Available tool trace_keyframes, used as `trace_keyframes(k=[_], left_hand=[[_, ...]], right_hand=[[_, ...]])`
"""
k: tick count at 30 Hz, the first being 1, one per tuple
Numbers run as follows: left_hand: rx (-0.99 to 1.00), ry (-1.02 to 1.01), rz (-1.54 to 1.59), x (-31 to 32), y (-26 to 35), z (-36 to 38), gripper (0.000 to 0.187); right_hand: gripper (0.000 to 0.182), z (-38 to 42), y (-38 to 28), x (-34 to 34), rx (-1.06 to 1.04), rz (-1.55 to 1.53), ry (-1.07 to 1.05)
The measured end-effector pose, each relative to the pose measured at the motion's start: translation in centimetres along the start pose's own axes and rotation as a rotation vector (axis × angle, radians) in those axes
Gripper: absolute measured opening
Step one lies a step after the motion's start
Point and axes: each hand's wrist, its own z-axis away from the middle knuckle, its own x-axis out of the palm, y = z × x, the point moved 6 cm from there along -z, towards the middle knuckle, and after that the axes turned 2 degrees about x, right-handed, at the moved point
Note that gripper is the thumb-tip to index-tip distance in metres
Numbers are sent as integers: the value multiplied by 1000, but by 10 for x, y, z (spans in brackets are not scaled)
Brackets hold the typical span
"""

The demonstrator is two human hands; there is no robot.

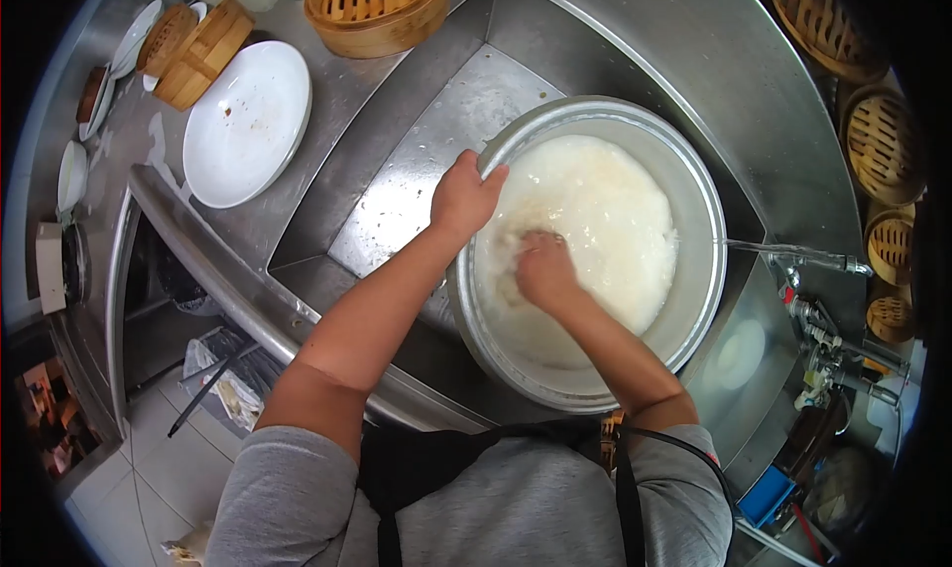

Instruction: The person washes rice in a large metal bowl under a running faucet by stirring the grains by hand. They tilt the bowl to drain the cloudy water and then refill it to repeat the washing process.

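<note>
A large round metal pot (716,269) sits tilted in a steel sink (397,170), holding cloudy whitish liquid (605,200). My left hand (469,195) grips the pot's rim on its left side, thumb over the edge. Inside the pot, my right hand (545,267) is partly sunk in the liquid near the left part; its fingertips are hidden, and pale stuff swirls beside them. Whether it holds anything does not show.
Bamboo steamers (377,11) and a white oval plate (248,121) stand on the counter at upper left. More steamers (883,145) line the right side. A metal faucet (833,259) reaches toward the pot's right rim. A steel rail (213,269) runs along the front.
</note>
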Motion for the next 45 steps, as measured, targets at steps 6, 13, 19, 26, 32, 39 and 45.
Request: trace_keyframes(k=[6, 13, 19, 26, 32, 39, 45], left_hand=[[2, -3, 10, -2, 2, 0, 36], [-45, -50, 32, -4, 5, 3, 35], [-69, -57, 27, -4, 4, 3, 34], [-30, 22, 41, -2, 2, 4, 34], [-19, 24, -7, -1, -1, 1, 35], [8, 21, -3, -3, 3, 0, 35], [36, 36, 12, -1, 0, -3, 35]], right_hand=[[39, -86, 17, 10, 16, 414, -111], [49, -86, 206, -13, 751, 9, -291], [59, 46, 344, 76, 1005, -427, -193], [50, 46, 199, 136, 957, -1660, 31], [43, 17, 74, 136, 755, -2391, 79], [35, -8, 74, 77, 556, -2338, 311], [27, -44, 99, -10, 443, -847, 348]])
